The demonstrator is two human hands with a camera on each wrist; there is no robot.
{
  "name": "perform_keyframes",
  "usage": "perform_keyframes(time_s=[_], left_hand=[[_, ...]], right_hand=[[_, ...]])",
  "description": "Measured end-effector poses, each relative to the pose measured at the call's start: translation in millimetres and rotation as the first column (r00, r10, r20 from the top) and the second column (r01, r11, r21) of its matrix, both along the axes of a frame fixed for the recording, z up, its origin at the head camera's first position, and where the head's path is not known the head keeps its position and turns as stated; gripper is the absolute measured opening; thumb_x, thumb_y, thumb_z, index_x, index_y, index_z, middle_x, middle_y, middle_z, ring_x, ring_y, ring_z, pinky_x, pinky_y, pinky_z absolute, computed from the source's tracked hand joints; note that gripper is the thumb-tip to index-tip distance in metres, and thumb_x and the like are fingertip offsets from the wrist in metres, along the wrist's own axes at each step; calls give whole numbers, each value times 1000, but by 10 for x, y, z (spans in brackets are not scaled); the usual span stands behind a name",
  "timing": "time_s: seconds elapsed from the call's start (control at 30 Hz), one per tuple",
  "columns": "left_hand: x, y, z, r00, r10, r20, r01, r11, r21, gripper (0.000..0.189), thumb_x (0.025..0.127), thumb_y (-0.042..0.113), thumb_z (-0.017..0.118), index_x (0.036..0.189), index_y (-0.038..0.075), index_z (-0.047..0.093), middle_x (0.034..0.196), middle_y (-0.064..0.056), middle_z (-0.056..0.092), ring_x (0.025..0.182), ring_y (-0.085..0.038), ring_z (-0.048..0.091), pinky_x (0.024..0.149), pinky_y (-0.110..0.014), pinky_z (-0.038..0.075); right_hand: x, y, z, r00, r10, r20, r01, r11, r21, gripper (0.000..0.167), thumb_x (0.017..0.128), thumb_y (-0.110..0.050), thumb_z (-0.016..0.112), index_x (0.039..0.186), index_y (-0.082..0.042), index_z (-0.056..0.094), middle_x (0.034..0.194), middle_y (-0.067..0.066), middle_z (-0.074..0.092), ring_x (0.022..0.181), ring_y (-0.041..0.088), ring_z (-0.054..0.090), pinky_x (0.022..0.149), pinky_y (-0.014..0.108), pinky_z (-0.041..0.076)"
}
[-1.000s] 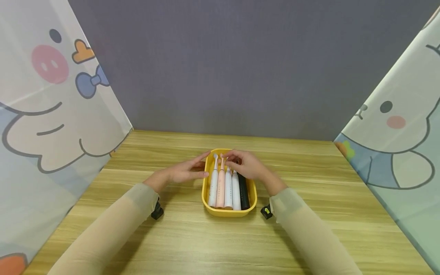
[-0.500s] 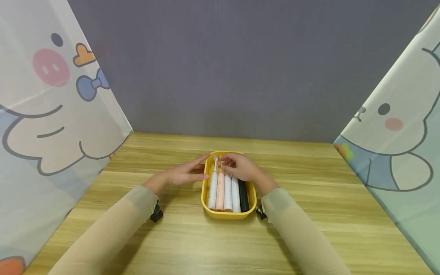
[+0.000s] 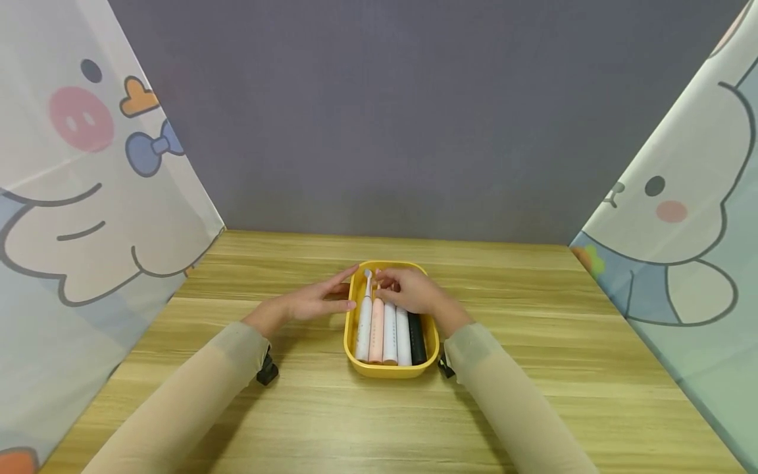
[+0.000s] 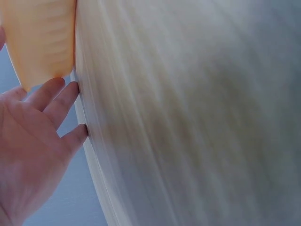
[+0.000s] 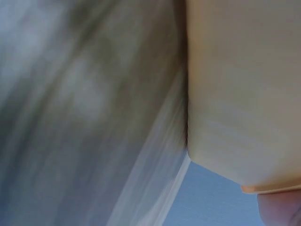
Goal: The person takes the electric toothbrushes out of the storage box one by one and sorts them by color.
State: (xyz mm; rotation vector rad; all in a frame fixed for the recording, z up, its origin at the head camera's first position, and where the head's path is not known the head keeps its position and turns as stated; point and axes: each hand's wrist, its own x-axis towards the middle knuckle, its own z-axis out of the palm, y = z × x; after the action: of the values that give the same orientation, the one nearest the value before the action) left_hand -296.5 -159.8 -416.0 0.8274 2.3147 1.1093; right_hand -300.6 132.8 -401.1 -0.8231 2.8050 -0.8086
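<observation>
The right hand [image 3: 411, 291] has its fingers bent, with only a narrow gap between thumb and forefinger, over the far part of the yellow tray [image 3: 392, 372]. The fingertips are at the neck of the pink toothbrush [image 3: 376, 332]; whether they pinch it or only touch it, I cannot tell, and the right wrist view shows mostly the tray's outer wall. The left hand [image 3: 310, 303] is spread wide and holds nothing; its extended fingers and thumb lie against the tray's left side, apparently steadying it.

The pink toothbrush lies inside the tray, second from its left wall, handle end towards the near rim. A speckled white toothbrush [image 3: 364, 332] lies between it and that wall. To its right, towards the tray's right wall, come a plain white toothbrush [image 3: 389, 336], another white toothbrush [image 3: 403, 339] and a black toothbrush [image 3: 417, 339], all side by side.

The step in hand looks like straightening or taking hold of the pink toothbrush within the tray. The next move probably calls for a light, sure pinch at its neck without disturbing the neighbours, while the left hand keeps the tray from sliding.
</observation>
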Motion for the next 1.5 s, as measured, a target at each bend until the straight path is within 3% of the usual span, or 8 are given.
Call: perform_keyframes(time_s=[0.3,0.5,1.07,1.3,1.5], left_hand=[[-2,-5,-33,1000,5,-4,-5,1000,-7,94,109,55,62,178,38,1,179,-19,34,165,-43,35,133,-73,21],[-14,-18,-57,1000,-3,-2,3,1000,-2,93,110,54,61,178,38,0,178,-19,34,164,-44,35,132,-73,23],[-29,-25,22,1000,2,-20,-2,1000,-17,93,110,55,61,178,39,-1,179,-18,32,165,-43,32,133,-73,18],[-25,-12,22,1000,-11,-11,11,1000,-8,95,110,55,61,178,37,-2,179,-20,32,165,-44,33,133,-73,20],[-15,-5,0,1000,4,0,-4,1000,-16,95,109,56,62,177,40,-2,179,-17,32,166,-42,33,134,-71,20]], right_hand=[[4,-19,-38,1000,27,-15,-25,996,87,46,113,-43,59,151,-19,68,129,3,78,104,14,70,98,42,61],[1,-20,-40,1000,14,-4,-14,997,80,48,113,-46,58,152,-20,67,128,2,77,99,13,68,94,41,61],[0,0,17,1000,-17,-9,16,996,-85,42,111,-41,65,146,-19,71,129,6,78,101,17,70,88,38,61],[8,22,16,998,-42,47,50,983,-178,45,111,-42,66,150,-20,68,136,7,76,100,18,69,80,35,60],[29,37,7,996,-45,73,62,964,-260,49,109,-40,70,153,-18,66,120,9,75,87,18,67,69,33,60]])
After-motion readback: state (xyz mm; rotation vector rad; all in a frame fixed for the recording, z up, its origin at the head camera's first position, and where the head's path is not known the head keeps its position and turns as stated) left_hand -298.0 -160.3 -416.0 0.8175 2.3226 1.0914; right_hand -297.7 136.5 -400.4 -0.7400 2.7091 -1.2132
